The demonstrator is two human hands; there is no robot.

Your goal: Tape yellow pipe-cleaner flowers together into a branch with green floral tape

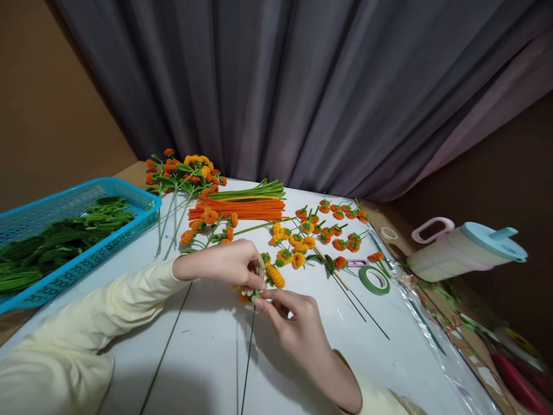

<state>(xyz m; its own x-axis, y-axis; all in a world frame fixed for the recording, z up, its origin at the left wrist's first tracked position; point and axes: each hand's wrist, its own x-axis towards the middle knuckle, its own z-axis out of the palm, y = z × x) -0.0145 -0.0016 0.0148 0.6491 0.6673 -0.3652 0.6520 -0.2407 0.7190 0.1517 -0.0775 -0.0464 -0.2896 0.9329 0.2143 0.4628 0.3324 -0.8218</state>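
My left hand (227, 263) is closed, pinching a small orange and yellow pipe-cleaner flower (275, 276) at the top of a thin green wire stem (247, 357). My right hand (294, 323) is closed too, its fingertips pinching the same stem just under the flower. The stem runs down toward me over the white table (207, 346). Part of the flower is hidden by my fingers.
Several small orange and yellow flowers (311, 230), a bundle of orange and green pipe cleaners (242, 204), finished flower stems (181, 173), a green tape roll (374, 279). A blue basket (64, 202) of green leaves stands left; a pale jug (466, 248) right. Grey curtain behind.
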